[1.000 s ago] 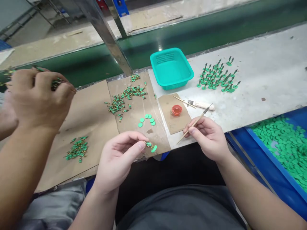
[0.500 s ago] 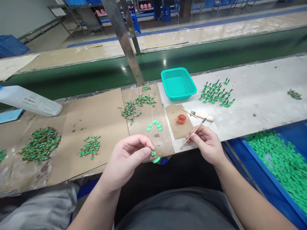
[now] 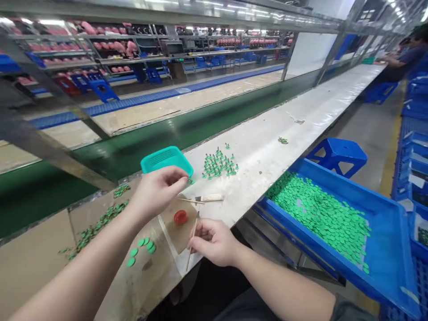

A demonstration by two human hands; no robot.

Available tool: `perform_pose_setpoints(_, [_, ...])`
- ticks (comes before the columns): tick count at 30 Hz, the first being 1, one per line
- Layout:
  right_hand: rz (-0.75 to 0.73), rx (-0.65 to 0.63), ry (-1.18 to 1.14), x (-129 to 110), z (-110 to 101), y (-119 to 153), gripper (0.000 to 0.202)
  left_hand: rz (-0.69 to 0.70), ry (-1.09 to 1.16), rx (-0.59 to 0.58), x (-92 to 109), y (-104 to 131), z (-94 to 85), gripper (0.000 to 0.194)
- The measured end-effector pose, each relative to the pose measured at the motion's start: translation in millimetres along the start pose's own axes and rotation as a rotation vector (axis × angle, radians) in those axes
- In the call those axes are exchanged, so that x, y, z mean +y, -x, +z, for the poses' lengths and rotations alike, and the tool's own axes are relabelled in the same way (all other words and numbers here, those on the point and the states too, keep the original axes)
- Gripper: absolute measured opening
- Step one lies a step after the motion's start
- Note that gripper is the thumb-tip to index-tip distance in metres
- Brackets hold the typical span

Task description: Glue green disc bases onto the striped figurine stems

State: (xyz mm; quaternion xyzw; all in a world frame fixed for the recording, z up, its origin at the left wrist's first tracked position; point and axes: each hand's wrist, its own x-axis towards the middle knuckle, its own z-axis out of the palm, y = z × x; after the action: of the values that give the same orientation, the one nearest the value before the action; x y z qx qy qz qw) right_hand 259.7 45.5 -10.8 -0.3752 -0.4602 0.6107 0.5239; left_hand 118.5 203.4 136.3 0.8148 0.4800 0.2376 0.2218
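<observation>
My left hand (image 3: 162,189) reaches over the table by the teal basket (image 3: 167,157), its fingertips pinched on a small green figurine (image 3: 191,181) with a disc base, mostly hidden by the fingers. Lower down, my right hand (image 3: 216,243) grips a thin paintbrush (image 3: 189,260), slanted near the table's front edge. Close to it, a red cup (image 3: 180,217) of liquid stands on a piece of cardboard (image 3: 174,234). Several figurines (image 3: 219,164) stand upright on green bases to the right of the basket. Loose green discs (image 3: 141,242) lie in an arc left of the cup.
A wide wooden-handled brush (image 3: 212,198) and a thin stick (image 3: 192,201) lie behind the cup. Loose figurine parts (image 3: 96,229) are heaped at left. A blue tray (image 3: 388,240) of green discs and a blue stool (image 3: 339,154) are at right. People sit farther along the table.
My left hand has carried the figurine forward from near my body to beside the basket. My right hand still holds the paintbrush. The view has swung up and to the right.
</observation>
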Motion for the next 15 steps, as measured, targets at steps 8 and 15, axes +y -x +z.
perform_pose_setpoints(8, [0.005, -0.023, -0.031, -1.6, -1.3, -7.1, 0.049, 0.193, -0.289, -0.097, 16.5, -123.6, 77.6, 0.034])
perform_pose_setpoints(15, [-0.014, -0.022, -0.031, -1.5, -1.0, -9.1, 0.041, 0.170, -0.386, -0.150, 14.9, -159.3, 107.2, 0.040])
